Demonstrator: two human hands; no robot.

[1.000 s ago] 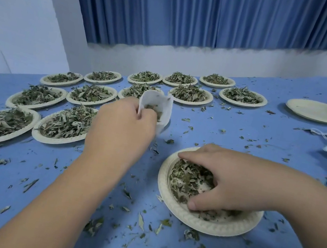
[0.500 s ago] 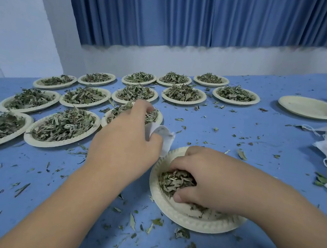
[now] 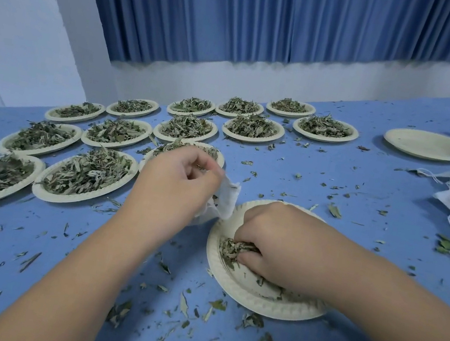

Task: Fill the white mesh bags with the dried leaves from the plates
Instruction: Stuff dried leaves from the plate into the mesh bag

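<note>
Left hand (image 3: pixel 174 183) gripping mesh bag (image 3: pixel 226 200), hanging downward (crumpled)

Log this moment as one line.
left hand: holds mesh bag | right hand: grips leaves in near plate | stage: scooping

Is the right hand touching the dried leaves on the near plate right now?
Touching. The head view shows the right hand with its fingers curled into the dried leaves on the near plate, with no gap between them.
</note>
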